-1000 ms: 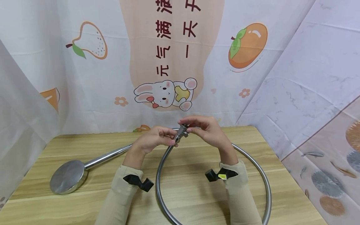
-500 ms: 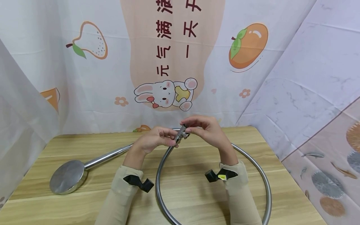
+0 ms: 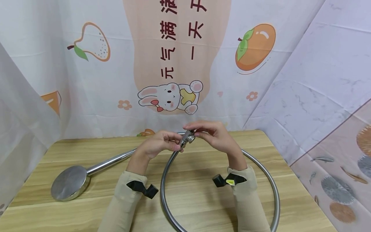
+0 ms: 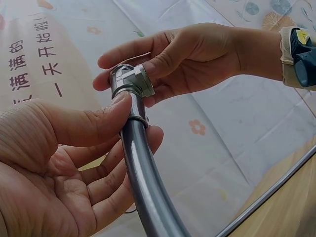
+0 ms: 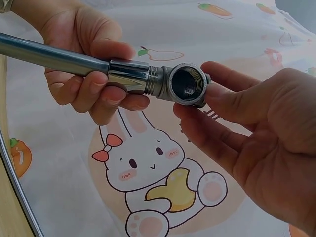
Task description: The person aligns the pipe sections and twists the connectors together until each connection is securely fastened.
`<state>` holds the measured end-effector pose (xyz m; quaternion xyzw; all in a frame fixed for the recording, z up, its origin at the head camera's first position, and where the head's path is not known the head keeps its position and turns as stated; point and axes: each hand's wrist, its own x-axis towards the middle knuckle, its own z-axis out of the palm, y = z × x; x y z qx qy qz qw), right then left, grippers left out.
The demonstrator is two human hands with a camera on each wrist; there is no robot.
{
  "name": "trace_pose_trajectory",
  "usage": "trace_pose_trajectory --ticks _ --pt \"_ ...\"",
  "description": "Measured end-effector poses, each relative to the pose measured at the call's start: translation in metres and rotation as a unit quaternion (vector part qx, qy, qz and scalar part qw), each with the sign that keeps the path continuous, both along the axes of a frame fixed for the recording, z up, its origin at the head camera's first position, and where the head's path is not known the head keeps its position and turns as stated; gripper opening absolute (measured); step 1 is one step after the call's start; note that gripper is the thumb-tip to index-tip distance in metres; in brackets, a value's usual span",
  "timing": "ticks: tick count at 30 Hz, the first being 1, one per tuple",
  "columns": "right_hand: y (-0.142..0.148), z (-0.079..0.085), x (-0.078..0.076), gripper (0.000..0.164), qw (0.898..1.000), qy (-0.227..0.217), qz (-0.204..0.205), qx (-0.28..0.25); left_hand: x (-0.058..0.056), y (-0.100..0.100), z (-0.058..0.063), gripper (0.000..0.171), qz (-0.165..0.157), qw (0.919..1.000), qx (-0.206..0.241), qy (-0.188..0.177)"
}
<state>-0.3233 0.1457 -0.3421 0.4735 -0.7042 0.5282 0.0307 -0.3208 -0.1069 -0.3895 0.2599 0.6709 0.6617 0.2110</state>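
A grey metal shower hose [image 3: 163, 180] curves up from the table to my left hand [image 3: 162, 142], whose thumb and fingers grip the shiny nut [image 5: 129, 74] at its end. On this nut sits a small metal tee fitting [image 5: 162, 83], with some thread showing between the two in the right wrist view. Its round side opening, threaded inside, faces the right wrist camera. My right hand [image 3: 214, 134] pinches the fitting's far end between thumb and fingers. Both hands are raised near the table's back edge. The left wrist view shows the right thumb against the side outlet [image 4: 144, 81].
A round silver shower head [image 3: 69, 183] with a long handle [image 3: 111, 161] lies at the left of the wooden table [image 3: 200, 193]. The hose makes a wide loop around the right forearm. A printed curtain [image 3: 110, 80] hangs right behind the table.
The tee fitting has turned on the hose end, so its side opening faces another way. My right hand has shifted slightly with it; my left hand has stayed in place.
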Motion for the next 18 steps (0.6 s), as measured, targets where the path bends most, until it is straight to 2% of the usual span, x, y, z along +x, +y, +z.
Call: trace_pose_trajectory --ticks 12,18 --pt "-0.0016 0.0005 0.0011 0.023 0.999 -0.012 -0.039 0.009 -0.0001 -0.0004 -0.0007 0.038 -0.004 1.0 0.005 0.0" --pt "0.0015 -0.0006 -0.0001 0.024 1.0 -0.011 -0.018 0.007 -0.0004 -0.0011 -0.001 0.032 -0.011 0.9998 0.017 -0.002"
